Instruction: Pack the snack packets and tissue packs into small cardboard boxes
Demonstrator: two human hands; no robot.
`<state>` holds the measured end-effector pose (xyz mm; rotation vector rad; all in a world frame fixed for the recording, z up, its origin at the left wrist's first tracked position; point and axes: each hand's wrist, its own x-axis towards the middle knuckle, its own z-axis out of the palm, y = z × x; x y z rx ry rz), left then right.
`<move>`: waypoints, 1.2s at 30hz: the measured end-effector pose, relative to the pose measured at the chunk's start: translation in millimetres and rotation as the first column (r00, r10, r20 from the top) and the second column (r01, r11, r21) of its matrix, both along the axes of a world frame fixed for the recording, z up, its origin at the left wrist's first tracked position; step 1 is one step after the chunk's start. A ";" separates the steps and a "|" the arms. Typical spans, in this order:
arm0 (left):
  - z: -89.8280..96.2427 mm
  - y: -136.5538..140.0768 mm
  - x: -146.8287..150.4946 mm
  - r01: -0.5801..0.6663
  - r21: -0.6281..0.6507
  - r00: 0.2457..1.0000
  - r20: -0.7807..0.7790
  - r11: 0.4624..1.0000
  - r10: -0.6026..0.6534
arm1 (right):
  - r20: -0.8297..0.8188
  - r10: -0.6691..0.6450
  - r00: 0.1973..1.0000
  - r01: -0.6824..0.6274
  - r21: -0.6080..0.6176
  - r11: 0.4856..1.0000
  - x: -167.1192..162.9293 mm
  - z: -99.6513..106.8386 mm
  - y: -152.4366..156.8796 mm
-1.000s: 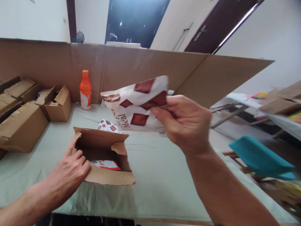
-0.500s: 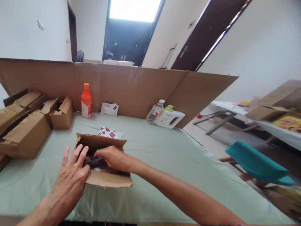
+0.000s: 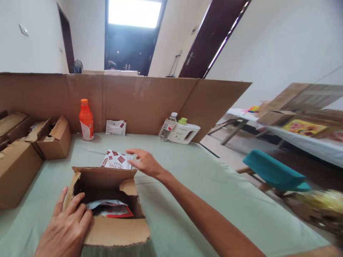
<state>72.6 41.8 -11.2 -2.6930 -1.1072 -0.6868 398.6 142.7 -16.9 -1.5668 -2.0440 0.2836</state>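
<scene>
An open cardboard box (image 3: 116,230) stands in front of me, its near flap folded out toward me. Inside it lies a shiny white packet with a red edge (image 3: 111,208). My left hand (image 3: 65,225) grips the box at its near left corner, fingers over the edge. Just behind the box, a white packet with brown squares (image 3: 116,159) lies on the cloth. Over that packet's right end is my right hand (image 3: 144,162), thumb and fingers apart with nothing held; whether the fingertips touch the packet I cannot tell.
An orange bottle (image 3: 86,121), a second white packet (image 3: 116,127), a clear water bottle (image 3: 166,128) and a white jug (image 3: 184,132) line the cardboard screen (image 3: 150,103). Cardboard boxes (image 3: 57,142) crowd the left side. A teal stool (image 3: 276,171) stands right of the table.
My right hand has come out of the box and moved to the packet behind it. The view has turned right, and the box's inside shows more. My left hand stays at the box.
</scene>
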 end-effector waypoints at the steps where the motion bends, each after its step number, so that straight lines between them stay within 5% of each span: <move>1: -0.6 0.1 -0.2 -0.002 -0.003 1.000 0.022 1.000 0.002 | 0.054 0.031 0.998 -0.027 -0.066 0.997 -1.4 -16.3 14.3; 7: 1.6 -1.7 1.0 -0.020 -0.043 1.000 -0.015 0.999 0.019 | 0.215 -0.014 0.976 0.068 -0.246 0.967 -43.0 -92.5 57.6; 12: 9.0 -1.6 6.3 -0.023 -0.053 1.000 -0.001 0.998 0.023 | 0.106 -0.177 0.978 0.200 -0.270 0.942 -56.5 -104.1 64.0; 16: 12.0 -2.7 6.4 -0.022 -0.064 0.998 -0.053 0.998 0.019 | -0.175 -0.226 0.958 0.181 -0.239 0.954 -19.1 -79.4 58.1; 21: 12.7 -4.6 3.7 -0.026 -0.077 0.993 -0.117 0.997 0.017 | -0.559 -0.210 0.802 0.211 -0.064 0.975 42.9 -13.9 17.5; 25: 14.3 -3.2 5.1 -0.056 -0.102 0.986 -0.163 0.993 0.039 | -0.862 0.062 0.503 0.205 0.189 0.960 42.0 37.6 -43.3; 27: 15.1 -2.4 6.5 -0.069 -0.113 0.980 -0.194 0.991 0.046 | -0.879 0.223 0.422 0.134 0.303 0.943 20.8 51.9 -72.1; 29: 15.7 -2.3 7.8 -0.083 -0.129 0.971 -0.234 0.988 0.051 | -0.785 0.295 0.544 0.017 0.362 0.932 -4.8 55.9 -93.8; 32: 16.4 -3.2 8.4 -0.104 -0.146 0.959 -0.276 0.984 0.061 | -0.451 0.329 0.830 -0.175 0.350 0.920 -34.8 48.1 -109.8; 36: 19.4 -4.5 8.2 -0.104 -0.152 0.957 -0.284 0.983 0.057 | 0.048 0.268 0.962 -0.271 0.073 0.960 -56.0 36.2 -105.0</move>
